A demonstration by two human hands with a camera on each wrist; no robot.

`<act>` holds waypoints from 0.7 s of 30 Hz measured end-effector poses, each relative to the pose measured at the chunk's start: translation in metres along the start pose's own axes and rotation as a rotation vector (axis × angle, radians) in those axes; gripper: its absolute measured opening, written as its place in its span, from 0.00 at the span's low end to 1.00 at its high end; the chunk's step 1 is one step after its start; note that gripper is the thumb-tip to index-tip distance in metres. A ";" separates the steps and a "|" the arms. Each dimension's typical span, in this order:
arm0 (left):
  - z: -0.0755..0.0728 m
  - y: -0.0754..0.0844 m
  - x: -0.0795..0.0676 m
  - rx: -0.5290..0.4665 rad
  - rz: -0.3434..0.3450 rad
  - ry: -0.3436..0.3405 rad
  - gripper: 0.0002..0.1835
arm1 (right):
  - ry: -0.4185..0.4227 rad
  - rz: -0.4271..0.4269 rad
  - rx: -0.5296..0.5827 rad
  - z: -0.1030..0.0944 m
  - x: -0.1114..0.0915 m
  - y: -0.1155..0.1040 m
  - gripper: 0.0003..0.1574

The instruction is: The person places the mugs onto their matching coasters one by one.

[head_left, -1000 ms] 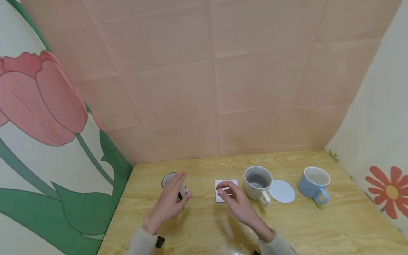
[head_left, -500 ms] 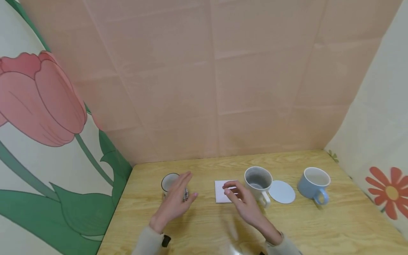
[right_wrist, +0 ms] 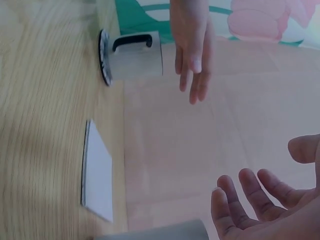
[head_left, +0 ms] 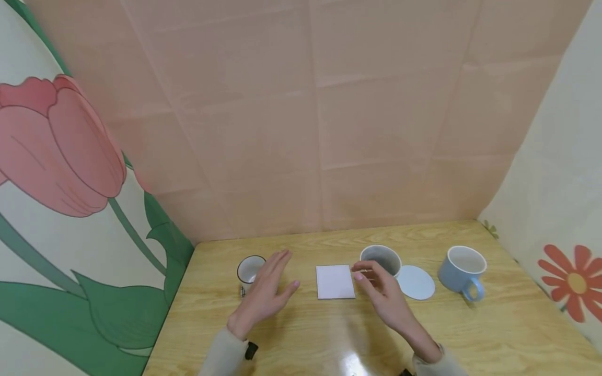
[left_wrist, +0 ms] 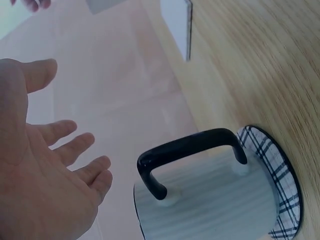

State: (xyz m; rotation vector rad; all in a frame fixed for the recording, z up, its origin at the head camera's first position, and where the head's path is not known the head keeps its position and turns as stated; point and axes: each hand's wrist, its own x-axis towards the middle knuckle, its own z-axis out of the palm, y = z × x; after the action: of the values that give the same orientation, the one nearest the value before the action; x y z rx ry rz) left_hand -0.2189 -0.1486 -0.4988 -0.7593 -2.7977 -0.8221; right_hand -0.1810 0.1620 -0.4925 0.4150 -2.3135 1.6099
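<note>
My left hand (head_left: 265, 292) is raised over the table, fingers straight and thumb spread, holding nothing. It overlaps a white mug (head_left: 248, 271) with a dark rim; the left wrist view shows this mug's black handle (left_wrist: 185, 147) and the plaid round coaster (left_wrist: 287, 200) beneath it. My right hand (head_left: 383, 297) hovers with loosely bent fingers and nothing in them. It partly hides a larger white mug (head_left: 380, 255), whose handle is covered in the head view. Between the hands lies a white square coaster (head_left: 335, 282), bare on top.
Right of the larger mug lies a pale round coaster (head_left: 416, 282). A light blue mug (head_left: 463, 271) stands farther right on the wooden table (head_left: 310, 339). A pink cloth (head_left: 301, 130) hangs behind, with flower-printed cloth on both sides.
Both hands have moved to the right. The left has uncovered more of the black-rimmed mug; the right has left the square coaster and now overlaps the larger white mug.
</note>
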 end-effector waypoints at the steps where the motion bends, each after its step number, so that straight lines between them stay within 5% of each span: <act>1: 0.000 0.000 0.001 0.000 0.001 -0.004 0.41 | 0.005 0.003 -0.005 -0.002 0.000 0.000 0.12; 21: 0.026 0.007 0.013 -0.077 -0.011 -0.062 0.41 | 0.077 -0.019 -0.120 -0.032 -0.012 0.005 0.12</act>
State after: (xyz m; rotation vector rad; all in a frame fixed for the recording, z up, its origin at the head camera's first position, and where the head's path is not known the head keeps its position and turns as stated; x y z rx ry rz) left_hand -0.2260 -0.1234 -0.5140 -0.7948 -2.8414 -0.9286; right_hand -0.1696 0.1951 -0.4911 0.3407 -2.3264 1.4435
